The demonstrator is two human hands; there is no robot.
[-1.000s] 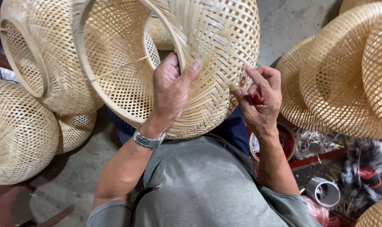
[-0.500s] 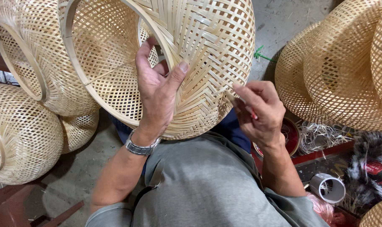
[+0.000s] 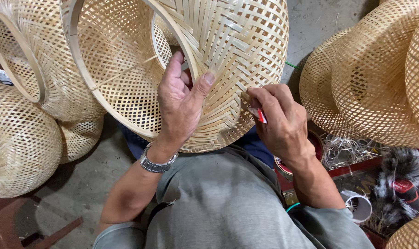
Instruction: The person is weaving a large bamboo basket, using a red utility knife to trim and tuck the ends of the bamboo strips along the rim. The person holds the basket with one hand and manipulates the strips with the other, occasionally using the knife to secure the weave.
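Observation:
A large woven bamboo basket (image 3: 228, 41), shaped like a lampshade, rests on my lap with its open rim turned to the left. My left hand (image 3: 179, 103) grips the basket's rim, thumb on the outer weave and fingers inside. A metal watch sits on that wrist. My right hand (image 3: 281, 122) presses against the basket's lower right side, pinching a small red-handled tool (image 3: 258, 114) against the weave. The tool's tip is hidden by my fingers.
Several more woven bamboo shades stand around: a stack at the left (image 3: 20, 133) and another at the right (image 3: 380, 87). At the lower right are a red round tin (image 3: 316, 143), loose fibre strands (image 3: 348, 150), a white tape roll (image 3: 359, 205) and a feathery brush (image 3: 401, 180). The floor is concrete.
The basket has been turned slightly on my lap. My left hand shifted its grip on the rim, and my right hand slid lower along the basket's right side.

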